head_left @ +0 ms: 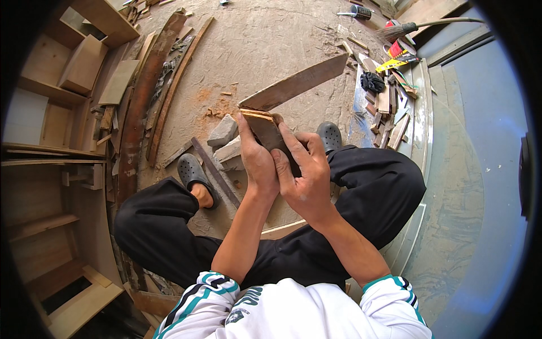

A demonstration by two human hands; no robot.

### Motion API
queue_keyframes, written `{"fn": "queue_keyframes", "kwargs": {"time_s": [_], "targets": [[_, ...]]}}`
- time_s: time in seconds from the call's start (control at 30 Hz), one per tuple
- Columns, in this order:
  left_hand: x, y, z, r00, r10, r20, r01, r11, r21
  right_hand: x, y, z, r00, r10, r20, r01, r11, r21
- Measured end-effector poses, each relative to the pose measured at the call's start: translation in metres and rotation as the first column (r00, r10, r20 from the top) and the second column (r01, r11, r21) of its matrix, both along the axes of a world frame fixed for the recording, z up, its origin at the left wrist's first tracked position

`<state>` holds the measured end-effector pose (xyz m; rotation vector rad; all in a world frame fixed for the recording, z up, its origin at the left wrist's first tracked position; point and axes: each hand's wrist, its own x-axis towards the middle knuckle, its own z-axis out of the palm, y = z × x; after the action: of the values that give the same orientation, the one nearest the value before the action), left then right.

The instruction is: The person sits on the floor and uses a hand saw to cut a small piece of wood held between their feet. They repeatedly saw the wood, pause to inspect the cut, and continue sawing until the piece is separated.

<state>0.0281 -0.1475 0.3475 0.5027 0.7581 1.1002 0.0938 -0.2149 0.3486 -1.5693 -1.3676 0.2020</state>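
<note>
My left hand [257, 164] and my right hand [307, 178] are side by side in the middle, both closed around a short dark wooden piece [268, 134]. Its far end shows a pale, splintered edge. From that end a longer dark wooden strip [302, 83] slants away to the upper right, meeting the short piece at an angle; whether the two are still joined I cannot tell. My right fingers lie along the short piece's right side, with the thumb on its near part. The left palm supports its left side, and the left fingers are partly hidden.
Broken stone blocks [223, 131] and a narrow dark strip [215, 172] lie between my feet. Long boards [148, 96] and wooden cabinet frames [59, 226] line the left. At the right are wood scraps [389, 104], a yellow-handled saw [398, 60], a brush [398, 30] and a can [360, 12].
</note>
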Motion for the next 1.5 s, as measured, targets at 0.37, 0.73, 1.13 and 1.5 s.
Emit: {"fn": "queue_keyframes", "kwargs": {"time_s": [0.37,0.73,1.13,1.5], "targets": [[0.001,0.000,-0.003,0.999,-0.011,0.032,0.011,1.000,0.006,0.001,0.001,-0.002,1.000,-0.004,0.016,0.004,1.000,0.015],[0.005,0.002,-0.001,0.999,0.023,0.034,-0.022,0.999,-0.028,0.004,0.001,-0.002,0.996,-0.021,0.082,0.025,0.998,-0.055],[0.012,0.034,-0.081,0.973,-0.037,-0.229,0.002,0.989,-0.150,0.053,-0.009,-0.038,0.976,-0.164,0.144,0.198,0.943,-0.269],[0.010,0.071,-0.244,0.643,-0.214,-0.735,0.046,0.969,-0.241,0.103,-0.037,-0.066,0.980,-0.195,-0.034,0.172,0.926,-0.335]]}}
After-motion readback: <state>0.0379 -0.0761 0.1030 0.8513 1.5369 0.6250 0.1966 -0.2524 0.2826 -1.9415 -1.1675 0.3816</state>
